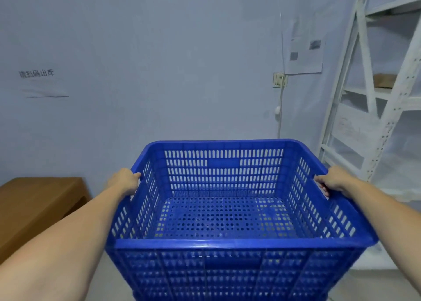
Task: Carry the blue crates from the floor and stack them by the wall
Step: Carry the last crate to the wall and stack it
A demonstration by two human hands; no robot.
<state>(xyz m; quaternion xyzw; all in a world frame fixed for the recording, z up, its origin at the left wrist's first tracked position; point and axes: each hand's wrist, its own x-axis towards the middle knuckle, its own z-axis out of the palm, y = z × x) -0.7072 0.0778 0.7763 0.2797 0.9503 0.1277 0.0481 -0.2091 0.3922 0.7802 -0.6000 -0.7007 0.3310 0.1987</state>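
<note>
blue crate held up in front of the person, open top toward the camera, nothing inside it. perforated floor, slotted walls all round. left hand is clamped on the left rim, fingers curled over the edge and down the outer side. right hand is clamped on the right rim the same way, fingertips pressed on the top edge. both arms stretched forward, one on each side.

below the near wall of the crate more blue slotted plastic shows at the bottom edge of the view; cannot tell whether that is a second crate under it or the same one's lower part.

crate sits close to the pale wall, far rim just short of it. brown cardboard box low to the left, apart from the crate. white metal shelving stands on the right, near the crate's right corner. wall socket with a white cable hanging down, above and behind the crate. paper sheet taped beside the socket; printed characters on the wall to the left.
</note>
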